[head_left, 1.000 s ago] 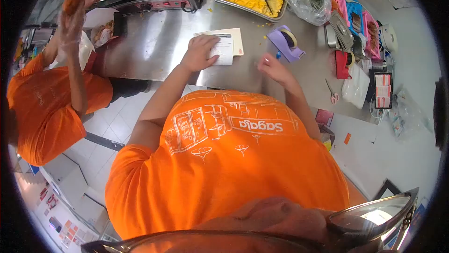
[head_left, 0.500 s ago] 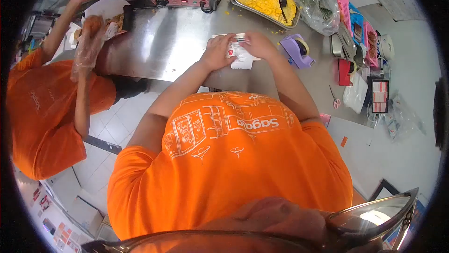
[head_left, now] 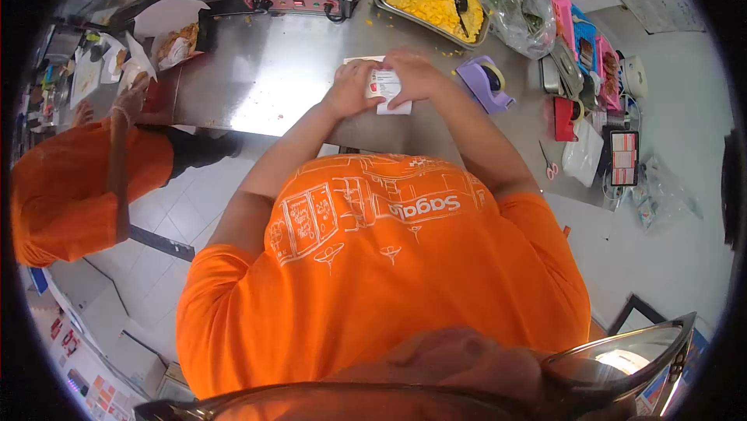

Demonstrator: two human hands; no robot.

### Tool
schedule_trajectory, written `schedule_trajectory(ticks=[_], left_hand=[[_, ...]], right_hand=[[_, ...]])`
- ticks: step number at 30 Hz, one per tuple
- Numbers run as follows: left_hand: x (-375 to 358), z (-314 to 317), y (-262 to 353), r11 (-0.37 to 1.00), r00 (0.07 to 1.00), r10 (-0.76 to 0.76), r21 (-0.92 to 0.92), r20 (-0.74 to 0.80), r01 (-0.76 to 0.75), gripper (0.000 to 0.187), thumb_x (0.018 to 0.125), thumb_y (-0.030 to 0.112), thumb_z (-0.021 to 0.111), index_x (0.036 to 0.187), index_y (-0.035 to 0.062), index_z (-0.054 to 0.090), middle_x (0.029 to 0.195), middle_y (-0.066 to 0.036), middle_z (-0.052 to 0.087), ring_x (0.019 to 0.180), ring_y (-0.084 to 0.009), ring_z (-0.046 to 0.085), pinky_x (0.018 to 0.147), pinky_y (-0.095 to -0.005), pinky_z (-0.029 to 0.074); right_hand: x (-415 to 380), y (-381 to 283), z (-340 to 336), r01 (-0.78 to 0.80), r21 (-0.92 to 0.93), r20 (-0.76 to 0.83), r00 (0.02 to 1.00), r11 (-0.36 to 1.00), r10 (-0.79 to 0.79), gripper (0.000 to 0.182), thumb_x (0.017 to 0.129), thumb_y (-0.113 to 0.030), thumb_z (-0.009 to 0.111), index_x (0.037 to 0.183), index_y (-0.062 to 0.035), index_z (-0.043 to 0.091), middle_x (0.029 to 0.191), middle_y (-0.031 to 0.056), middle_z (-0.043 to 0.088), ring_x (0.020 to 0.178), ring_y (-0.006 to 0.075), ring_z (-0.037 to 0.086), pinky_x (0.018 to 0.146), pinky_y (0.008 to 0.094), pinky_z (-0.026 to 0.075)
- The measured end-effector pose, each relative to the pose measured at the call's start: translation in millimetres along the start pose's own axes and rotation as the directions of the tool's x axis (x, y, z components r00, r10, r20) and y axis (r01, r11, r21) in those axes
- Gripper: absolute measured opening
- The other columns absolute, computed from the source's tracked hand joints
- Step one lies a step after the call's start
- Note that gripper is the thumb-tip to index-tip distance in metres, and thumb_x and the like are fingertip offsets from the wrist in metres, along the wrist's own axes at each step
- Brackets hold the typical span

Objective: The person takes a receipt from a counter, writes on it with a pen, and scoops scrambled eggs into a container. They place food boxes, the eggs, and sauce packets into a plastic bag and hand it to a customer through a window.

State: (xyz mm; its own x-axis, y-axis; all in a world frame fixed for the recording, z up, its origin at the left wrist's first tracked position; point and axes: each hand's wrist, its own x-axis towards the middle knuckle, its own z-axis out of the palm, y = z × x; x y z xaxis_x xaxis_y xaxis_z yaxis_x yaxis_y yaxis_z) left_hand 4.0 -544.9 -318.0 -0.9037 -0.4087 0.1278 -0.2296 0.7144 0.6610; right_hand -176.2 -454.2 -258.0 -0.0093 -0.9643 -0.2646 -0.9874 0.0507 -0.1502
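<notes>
A white box or packet with a printed paper slip (head_left: pixel 394 98) on its face lies on the steel counter in front of my chest. My left hand (head_left: pixel 354 88) wraps round its left side, thumb resting on the front. On the right side my right hand (head_left: pixel 411 78) grips it, the thumb pressed on the slip and the fingers slightly blurred. The slip's lower end hangs past the packet's near edge. To the right of my right hand is a purple tape dispenser (head_left: pixel 476 90).
Beyond stands a metal tray (head_left: pixel 476 41) of yellow shredded food with a black utensil. Rightward are a plastic bag (head_left: pixel 520 12), pink baskets, a red tape dispenser (head_left: pixel 563 119), scissors (head_left: pixel 550 168) and a screen (head_left: pixel 624 158). A co-worker (head_left: pixel 70 187) handles food packaging at left.
My right hand has moved down over the slip, its thumb now lower on the packet. The co-worker has shifted left, with both hands lowered and away from the open food box.
</notes>
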Motion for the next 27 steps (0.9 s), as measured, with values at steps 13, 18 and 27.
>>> schedule_trajectory(ticks=[13, 18, 27], left_hand=[[-116.7, -27.6, -1.6, 0.882, 0.864, -0.438, -0.305, -0.249, 0.359, 0.042, 0.084, 0.008, 0.063, 0.123, 0.0016, 0.051, 0.121, -0.017, 0.057, 0.117, -0.0312, 0.053, 0.102, -0.0382, 0.041], [-125.3, -31.4, -34.9, 0.824, 0.72, -0.565, -0.223, -0.403, 0.521, 0.046, 0.085, 0.022, 0.067, 0.124, 0.0004, 0.053, 0.12, -0.016, 0.06, 0.114, -0.0276, 0.058, 0.098, -0.0363, 0.045], [-32.3, -141.2, -160.2, 0.533, 0.431, -0.66, 0.02, -0.616, 0.846, 0.081, 0.075, 0.033, 0.07, 0.143, 0.006, 0.034, 0.143, -0.018, 0.038, 0.133, -0.0346, 0.038, 0.11, -0.0514, 0.03]], right_hand=[[-267.2, 101.4, 69.2, -0.226, 0.414, 0.054, 0.973, 0.882, 0.224, 0.055, 0.072, -0.041, 0.076, 0.109, -0.0041, 0.06, 0.103, 0.0219, 0.057, 0.098, 0.04, 0.053, 0.087, 0.0485, 0.041], [-345.1, 175.4, 86.6, -0.687, 0.278, -0.061, 0.684, 0.671, 0.726, 0.065, 0.065, -0.046, 0.082, 0.108, -0.0018, 0.06, 0.103, 0.0196, 0.059, 0.1, 0.0383, 0.056, 0.086, 0.0472, 0.045], [-319.4, 189.1, 97.9, -0.79, 0.308, -0.646, 0.236, 0.531, 0.726, 0.051, 0.077, -0.044, 0.074, 0.096, 0.0012, 0.06, 0.097, 0.0176, 0.06, 0.1, 0.037, 0.055, 0.09, 0.0484, 0.045]])
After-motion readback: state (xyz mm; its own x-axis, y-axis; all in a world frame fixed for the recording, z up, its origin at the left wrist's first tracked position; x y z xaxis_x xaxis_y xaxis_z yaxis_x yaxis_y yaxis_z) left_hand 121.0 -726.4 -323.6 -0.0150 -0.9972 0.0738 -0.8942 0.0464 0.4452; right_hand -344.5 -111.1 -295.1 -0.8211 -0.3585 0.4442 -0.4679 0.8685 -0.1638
